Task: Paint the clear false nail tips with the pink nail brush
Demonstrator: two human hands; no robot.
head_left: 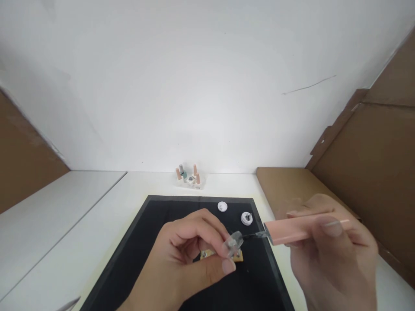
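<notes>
My left hand point(191, 255) is closed, pinching a small clear piece point(234, 242) between thumb and fingertips. Its exact kind cannot be made out. My right hand point(333, 255) grips the pink cap of a nail polish brush point(292, 229), held level at the right. The brush's thin dark stem points left and its tip reaches the clear piece; whether they touch is unclear. Partly hidden behind my left fingers, a small yellowish block point(238, 257) with little shiny bits lies on the black mat point(256, 280).
On the mat's far part lie a white round lid point(222, 206) and a white round container point(247, 218) with dark bits. A clear holder point(189, 185) with several pink- and grey-capped bottles stands by the wall. Brown cardboard point(285, 185) lies at right. A pointed grey object point(69, 304) shows at lower left.
</notes>
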